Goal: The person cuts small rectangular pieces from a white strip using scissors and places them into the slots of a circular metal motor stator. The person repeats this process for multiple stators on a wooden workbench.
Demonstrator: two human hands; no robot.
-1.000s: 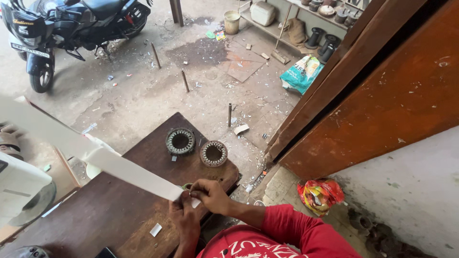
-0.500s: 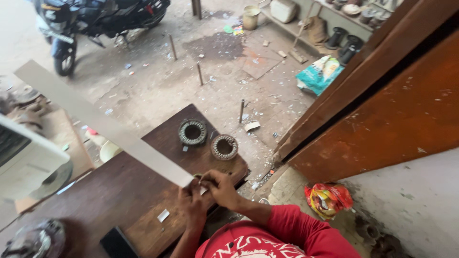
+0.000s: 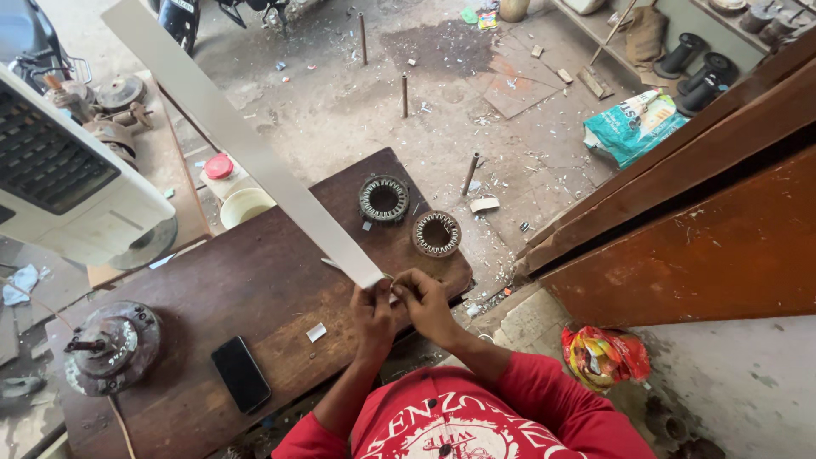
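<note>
Head view: I see both hands [image 3: 399,302] pinching the long white strip's [image 3: 246,144] near end, just beside the stator rings [image 3: 384,199] on the table [image 3: 255,280]; next move probably needs steady grip

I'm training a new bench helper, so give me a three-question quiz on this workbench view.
1. True or false: both hands hold the near end of the long white strip.
2. How many round wound cores lie on the wooden table?
3. The black phone lies: A) beside the cores B) near the table's front edge, on the person's left C) on the floor.

Key: 1 true: left hand, right hand. 2 two. 3 B.
</note>
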